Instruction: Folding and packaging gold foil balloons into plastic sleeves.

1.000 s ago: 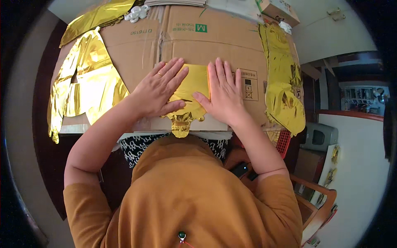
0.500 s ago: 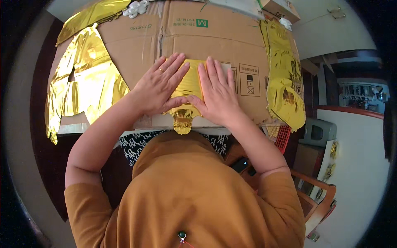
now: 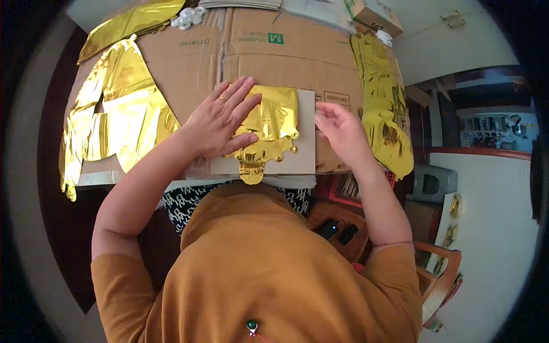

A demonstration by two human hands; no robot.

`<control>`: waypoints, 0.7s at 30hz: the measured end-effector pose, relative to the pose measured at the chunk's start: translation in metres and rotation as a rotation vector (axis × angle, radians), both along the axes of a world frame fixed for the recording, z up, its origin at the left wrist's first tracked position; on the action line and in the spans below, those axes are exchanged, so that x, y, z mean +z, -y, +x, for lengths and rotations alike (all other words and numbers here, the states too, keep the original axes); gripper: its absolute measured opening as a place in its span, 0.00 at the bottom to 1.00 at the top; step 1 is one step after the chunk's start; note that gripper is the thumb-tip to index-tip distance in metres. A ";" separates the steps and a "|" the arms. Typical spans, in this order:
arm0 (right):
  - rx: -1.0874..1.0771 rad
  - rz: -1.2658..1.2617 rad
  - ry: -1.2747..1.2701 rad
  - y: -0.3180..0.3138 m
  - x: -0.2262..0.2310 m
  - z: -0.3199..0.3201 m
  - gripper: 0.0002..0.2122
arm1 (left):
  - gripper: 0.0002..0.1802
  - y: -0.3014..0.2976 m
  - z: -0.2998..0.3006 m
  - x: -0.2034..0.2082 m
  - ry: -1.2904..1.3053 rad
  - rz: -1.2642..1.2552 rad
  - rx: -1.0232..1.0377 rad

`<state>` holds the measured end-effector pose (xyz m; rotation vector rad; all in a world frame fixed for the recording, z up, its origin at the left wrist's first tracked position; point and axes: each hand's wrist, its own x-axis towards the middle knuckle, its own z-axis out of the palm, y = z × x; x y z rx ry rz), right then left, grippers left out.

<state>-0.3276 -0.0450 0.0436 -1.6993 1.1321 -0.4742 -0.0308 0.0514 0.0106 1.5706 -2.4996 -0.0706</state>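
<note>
A folded gold foil balloon (image 3: 275, 108) lies on a grey card (image 3: 306, 143), with a scalloped edge and a narrow tab toward my body. My left hand (image 3: 220, 123) rests flat across the foil's left side, fingers stretched out, hiding that part. Just beyond the card's right edge is my right hand (image 3: 343, 128), off the foil. Its fingers are loosely bent and apart, and nothing shows in them.
Flattened cardboard (image 3: 280, 68) covers the table. Flat gold foil balloons lie at the left (image 3: 128, 108), the far left (image 3: 131, 28) and the right (image 3: 382, 97). White bundles (image 3: 187, 18) and a carton (image 3: 374, 17) sit at the back. A wooden chair (image 3: 446, 263) stands lower right.
My right hand has lifted off the foil and moved right, past the card's edge, uncovering the foil's right side and the card. My left hand stays flat on the foil.
</note>
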 end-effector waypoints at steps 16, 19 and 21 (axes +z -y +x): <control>0.591 -1.090 -0.401 -0.067 -0.016 -0.042 0.25 | 0.44 0.002 0.003 0.001 -0.051 -0.028 -0.032; 0.562 -1.099 -0.310 -0.067 -0.016 -0.042 0.17 | 0.45 0.003 0.005 -0.001 -0.060 -0.012 -0.033; 0.566 -1.116 -0.312 -0.063 -0.017 -0.045 0.17 | 0.45 0.004 0.005 0.000 -0.069 -0.008 -0.033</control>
